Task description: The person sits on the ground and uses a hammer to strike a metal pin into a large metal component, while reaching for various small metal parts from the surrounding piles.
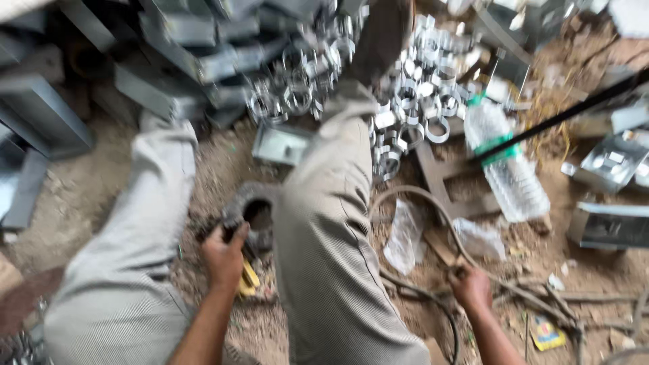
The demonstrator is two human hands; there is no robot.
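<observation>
Hands low on the dirt floor, one at each side of my right leg.

My left hand [223, 255] has its fingers curled on a dark metal ring block [253, 213], with a yellow tool [249, 278] just under the hand. My right hand [471, 287] is closed around a hose [433, 203] that curves away to the far left. A pile of metal clamps [405, 101] lies far, a plastic bottle [508, 162] to the right of it. The view is blurred.
</observation>
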